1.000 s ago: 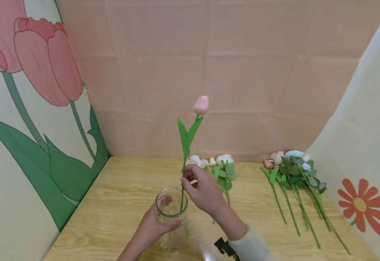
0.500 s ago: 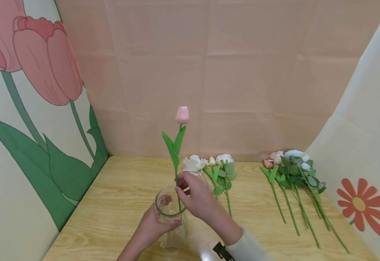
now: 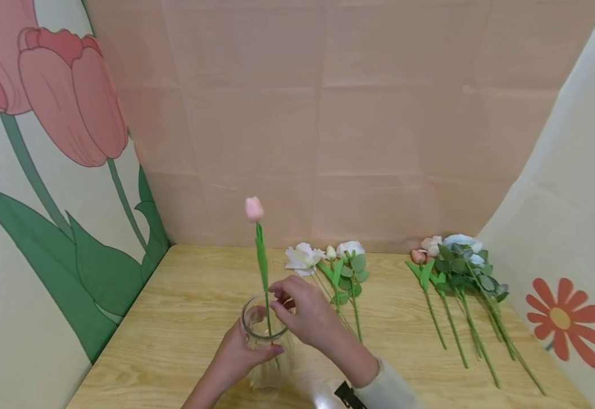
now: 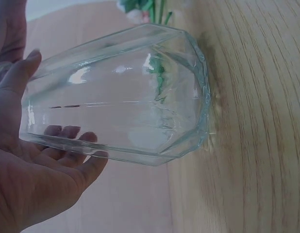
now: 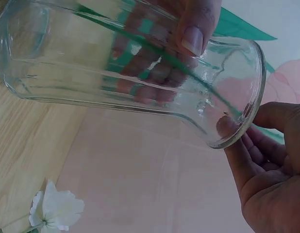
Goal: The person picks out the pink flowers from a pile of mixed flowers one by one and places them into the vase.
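Observation:
My left hand [image 3: 238, 349] grips a clear, faceted glass vase [image 4: 125, 102] near its neck, fingers on one side and thumb on the other. A pink tulip [image 3: 254, 209] stands nearly upright over the mouth, its green stem [image 5: 164, 56] running slantwise down inside the glass. Thumb and index finger of my right hand [image 3: 307, 315] pinch the stem right at the rim. From the right wrist view, one fingertip of that hand [image 5: 281, 160] shows through the flared mouth. The tulip's leaves appear edge-on in the head view.
Behind my right hand lie a white open flower [image 3: 304, 258], a pale bud [image 3: 331, 253] and a white rose [image 3: 350, 250]. Several pink and blue flowers [image 3: 461, 244] with long stems lie on the right of the wooden table [image 3: 174, 295]. A pink cloth [image 3: 328, 113] hangs behind.
The tulip has moved left and down, its stem going deeper into the vase, and has turned so its leaves overlap. My right hand followed down to the rim. My left hand stayed on the vase.

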Available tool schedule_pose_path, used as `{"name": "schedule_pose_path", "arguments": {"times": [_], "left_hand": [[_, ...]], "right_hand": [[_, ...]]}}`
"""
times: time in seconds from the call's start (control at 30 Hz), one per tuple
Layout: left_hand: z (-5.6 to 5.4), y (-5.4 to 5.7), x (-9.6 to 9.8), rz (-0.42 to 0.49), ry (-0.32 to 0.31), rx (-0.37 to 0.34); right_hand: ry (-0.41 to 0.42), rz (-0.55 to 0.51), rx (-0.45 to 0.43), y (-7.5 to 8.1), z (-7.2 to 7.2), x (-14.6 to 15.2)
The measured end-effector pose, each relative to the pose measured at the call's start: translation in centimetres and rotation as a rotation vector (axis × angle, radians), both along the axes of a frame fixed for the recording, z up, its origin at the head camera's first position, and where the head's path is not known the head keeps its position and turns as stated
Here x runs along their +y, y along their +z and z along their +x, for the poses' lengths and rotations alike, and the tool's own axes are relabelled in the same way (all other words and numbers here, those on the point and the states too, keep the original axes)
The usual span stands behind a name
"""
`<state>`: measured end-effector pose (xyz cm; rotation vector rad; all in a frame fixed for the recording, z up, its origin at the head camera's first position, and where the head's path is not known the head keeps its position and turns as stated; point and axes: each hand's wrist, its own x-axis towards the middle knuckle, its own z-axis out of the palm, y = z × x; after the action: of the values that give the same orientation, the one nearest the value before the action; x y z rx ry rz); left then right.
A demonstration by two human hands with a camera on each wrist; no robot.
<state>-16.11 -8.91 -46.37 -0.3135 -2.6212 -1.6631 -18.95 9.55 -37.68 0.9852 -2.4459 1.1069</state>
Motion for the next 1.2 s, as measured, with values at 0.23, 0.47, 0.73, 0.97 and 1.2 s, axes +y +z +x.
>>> {"name": "schedule_pose_path", "arguments": {"times": [0.23,0.47,0.73,0.97,1.2], "left_hand": [[0.0,0.0,-0.1,0.007,-0.004,-0.010],[0.1,0.0,0.0,0.015,-0.008,-0.009],[0.0,0.0,0.0,0.008,-0.008,-0.009],[0.0,0.0,0.0,0.001,-0.003,0.002],[-0.1,-0.1,0.0,0.008,0.004,-0.008]], "right_hand": [[0.016,-0.013,-0.009,-0.2,0.0,0.2],[0.036,-0.029,-0.012,-0.5,-0.2,0.3],[0.059,-0.064,0.001,-0.8,-0.2,0.5],[0.060,-0.102,0.046,-0.7,-0.2,1.1],[0.016,-0.085,0.035,-0.5,-0.6,2.2]]}}
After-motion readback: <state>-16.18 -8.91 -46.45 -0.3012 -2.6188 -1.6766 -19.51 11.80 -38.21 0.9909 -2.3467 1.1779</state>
